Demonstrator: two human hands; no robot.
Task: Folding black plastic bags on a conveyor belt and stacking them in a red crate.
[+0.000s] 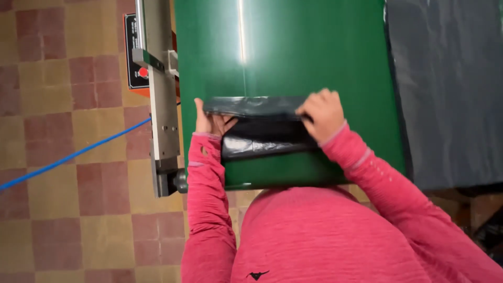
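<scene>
At the far left of the frame a blue cable (pixel 73 153) is running diagonally across the checkered tile floor (pixel 63 209) toward a grey metal frame (pixel 161 105), which is standing along the left edge of a green belt (pixel 293 52). A black panel with a red button (pixel 137 63) is showing just behind that frame in the upper left.

Left of centre, the left hand (pixel 209 123) is resting at the left end of a folded black bag (pixel 262 131), thumb pointing up along the bag's edge and fingers curled in against the plastic, gripping it. The bag is lying flat on the near part of the belt, in the middle of the frame, between the two hands.

Just right of centre, the right hand (pixel 322 112) is pressing down on the bag's right end, fingers bent and closed over the fold. Both arms are wearing pink sleeves (pixel 209 209).

At the far right, dark grey sheeting (pixel 450 89) is lying beside the belt.
</scene>
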